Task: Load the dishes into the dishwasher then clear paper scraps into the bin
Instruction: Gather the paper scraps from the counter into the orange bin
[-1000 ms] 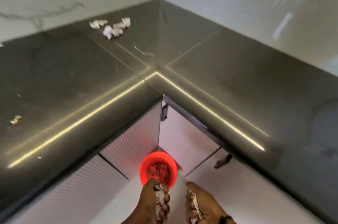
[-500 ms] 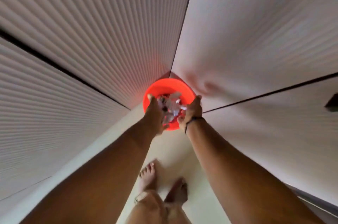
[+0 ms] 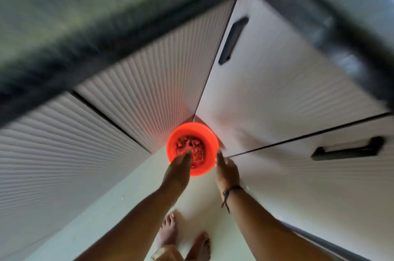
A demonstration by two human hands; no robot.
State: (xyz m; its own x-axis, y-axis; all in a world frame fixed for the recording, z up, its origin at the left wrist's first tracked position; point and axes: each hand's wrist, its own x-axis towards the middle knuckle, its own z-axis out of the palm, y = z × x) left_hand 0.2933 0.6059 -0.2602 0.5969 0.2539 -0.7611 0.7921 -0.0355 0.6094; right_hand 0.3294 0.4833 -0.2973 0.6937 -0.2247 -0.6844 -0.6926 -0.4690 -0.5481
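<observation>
A round orange bin (image 3: 211,139) stands on the floor in the corner where two runs of white cabinets meet. Crumpled paper scraps (image 3: 190,147) lie inside it. My left hand (image 3: 178,170) hangs over the bin's near-left rim with its fingers straight and nothing in it. My right hand (image 3: 227,170) is just right of the bin, fingers pointing toward the rim, also holding nothing. The frame is blurred by motion.
Ribbed white cabinet fronts (image 3: 149,90) rise on the left and right, the right ones with black handles (image 3: 347,150). The dark counter edge (image 3: 89,47) runs above. Pale floor (image 3: 119,207) and my bare feet (image 3: 183,237) lie below.
A second ago both hands held paper scraps above the bin; half a second ago they were over its mouth. Now the scraps lie in the bin and both hands are drawn back, holding nothing.
</observation>
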